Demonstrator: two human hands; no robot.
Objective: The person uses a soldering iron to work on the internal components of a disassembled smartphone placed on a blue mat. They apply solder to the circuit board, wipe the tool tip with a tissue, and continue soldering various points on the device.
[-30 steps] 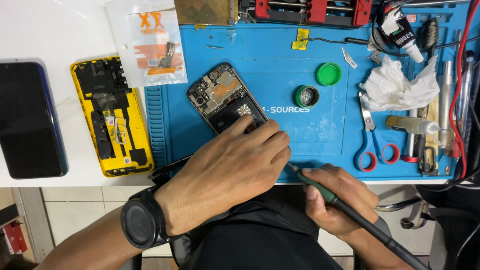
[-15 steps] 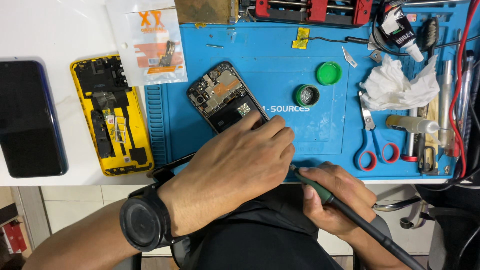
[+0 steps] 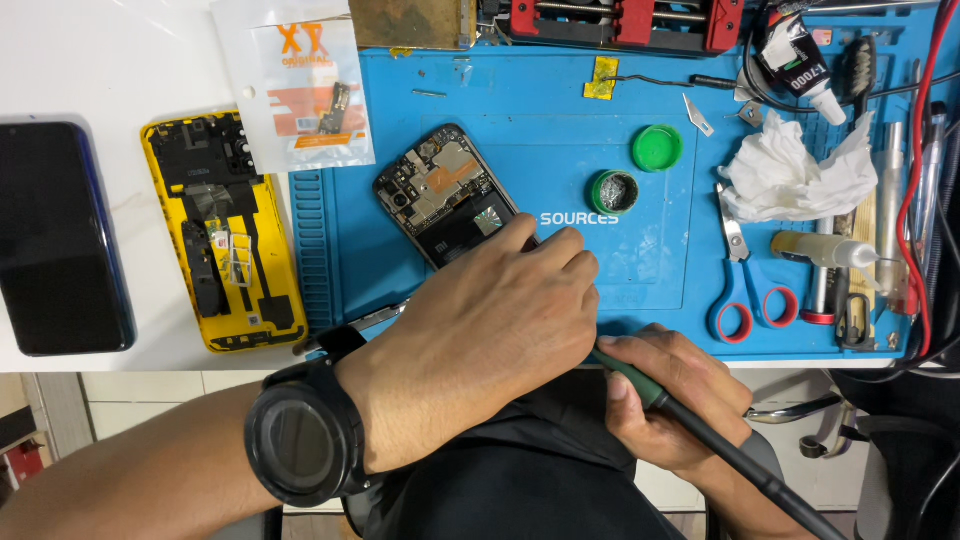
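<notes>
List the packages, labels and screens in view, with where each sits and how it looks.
Clear plastic pouch: top left, overlapping the mat edge; orange and white print.
Dark phone screen: far left on the white table; black, unlit.
Glue tube: top right; black label, white nozzle.
Mat: blue, white lettering beside the left hand.

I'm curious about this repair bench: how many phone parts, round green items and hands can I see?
Phone parts: 3, the opened phone, the yellow back cover, the dark phone.
Round green items: 2, the green cap, the green tin.
Hands: 2, left hand, right hand.
Total: 7
</notes>
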